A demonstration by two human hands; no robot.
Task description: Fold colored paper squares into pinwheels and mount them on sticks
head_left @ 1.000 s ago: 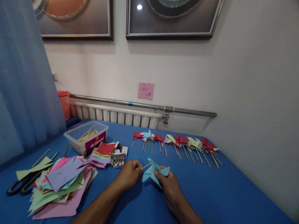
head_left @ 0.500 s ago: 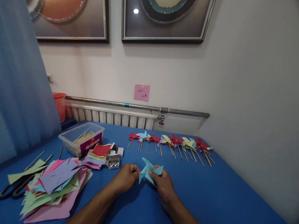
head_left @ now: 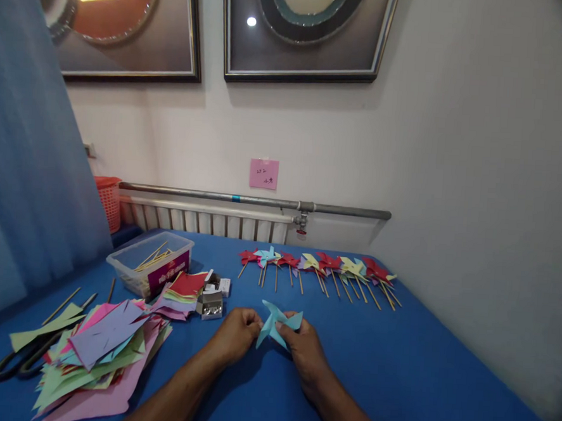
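Note:
A light-blue paper pinwheel (head_left: 270, 324), its blades folded in to the middle, is gripped by my right hand (head_left: 305, 350), whose thumb presses near its centre. No stick shows on it. Just left of the pinwheel, my left hand (head_left: 238, 336) is closed in a pinch; whatever is between its fingertips is hidden or too small to make out. An opened small box (head_left: 210, 306) of shiny little pins or tacks stands beyond my left hand. Beside it lies a pile of coloured paper squares (head_left: 181, 293).
Finished pinwheels on sticks (head_left: 331, 264) lie in a row at the back. At left are a clear plastic tub (head_left: 130, 261) of wooden sticks, a heap of cut papers (head_left: 106, 336) and black-handled scissors (head_left: 34, 357). A metal pipe (head_left: 262, 201) runs along the wall.
The view has shifted slightly. The pinwheel has tilted a little in my right hand, while my left hand keeps its pinch beside it.

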